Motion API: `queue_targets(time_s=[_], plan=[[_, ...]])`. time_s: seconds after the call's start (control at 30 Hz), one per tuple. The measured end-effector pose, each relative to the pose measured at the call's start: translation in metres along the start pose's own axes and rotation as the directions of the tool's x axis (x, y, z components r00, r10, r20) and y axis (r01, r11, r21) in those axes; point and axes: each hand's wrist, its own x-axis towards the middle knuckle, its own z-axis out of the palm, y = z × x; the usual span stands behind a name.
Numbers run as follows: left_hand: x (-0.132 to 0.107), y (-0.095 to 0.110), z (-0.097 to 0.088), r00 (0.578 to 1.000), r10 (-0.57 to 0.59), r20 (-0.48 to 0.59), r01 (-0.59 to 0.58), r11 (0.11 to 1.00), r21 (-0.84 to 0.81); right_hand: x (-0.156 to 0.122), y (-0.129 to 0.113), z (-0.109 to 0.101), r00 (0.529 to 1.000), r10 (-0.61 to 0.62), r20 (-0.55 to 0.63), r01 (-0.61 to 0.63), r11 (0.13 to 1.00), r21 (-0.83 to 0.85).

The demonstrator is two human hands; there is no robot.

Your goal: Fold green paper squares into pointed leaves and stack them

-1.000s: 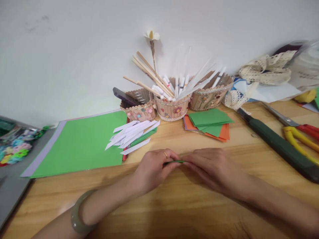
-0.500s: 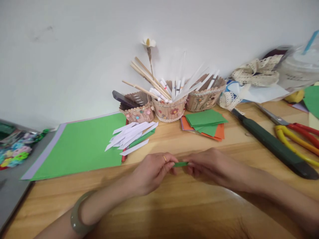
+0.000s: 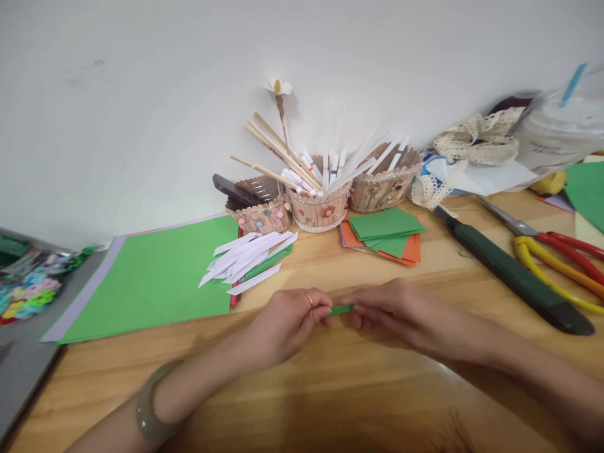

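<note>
Left hand (image 3: 290, 327) and right hand (image 3: 403, 318) are pinching a green strip (image 3: 341, 309) between them, over the middle of the surface (image 3: 302, 393); along the wall (image 3: 151, 119), left tub (image 3: 265, 217) is holding a dark item (image 3: 236, 191), middle tub (image 3: 318, 212) is holding wooden sticks (image 3: 283, 155) and white pens (image 3: 335, 165), right tub (image 3: 383, 190) is holding more pens (image 3: 399, 154); a clear cup (image 3: 561, 135) is carrying a blue straw (image 3: 574, 84) and print too blurred to read; wood grain is showing on the surface, the wall is standing pale behind
</note>
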Motion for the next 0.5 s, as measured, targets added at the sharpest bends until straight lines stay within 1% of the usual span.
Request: queue_targets(time_s=[0.07,0.17,0.23,0.3,0.4,0.5], plan=[[0.0,-0.002,-0.002,0.999,-0.013,0.043,0.015,0.999,-0.044,-0.001,0.003,-0.003,0.998,0.029,0.059,-0.037,0.989,0.143],[0.0,-0.005,-0.004,0.998,-0.03,0.053,0.032,0.998,-0.055,-0.002,0.009,-0.005,0.991,0.046,0.128,-0.08,0.956,0.282],[0.0,-0.006,-0.004,0.997,-0.065,0.047,0.067,0.997,-0.038,-0.002,0.012,-0.006,0.988,0.06,0.142,-0.102,0.947,0.304],[0.0,-0.005,-0.005,0.993,-0.11,0.041,0.111,0.993,-0.031,-0.003,0.013,-0.008,0.988,0.099,0.12,-0.131,0.945,0.299],[0.0,-0.005,-0.006,0.987,-0.159,0.003,0.159,0.986,-0.052,-0.003,0.014,-0.01,0.976,0.209,0.064,-0.219,0.931,0.291],[0.0,-0.006,-0.006,0.987,-0.156,-0.022,0.154,0.984,-0.084,-0.004,0.014,-0.012,0.956,0.291,0.043,-0.29,0.905,0.313]])
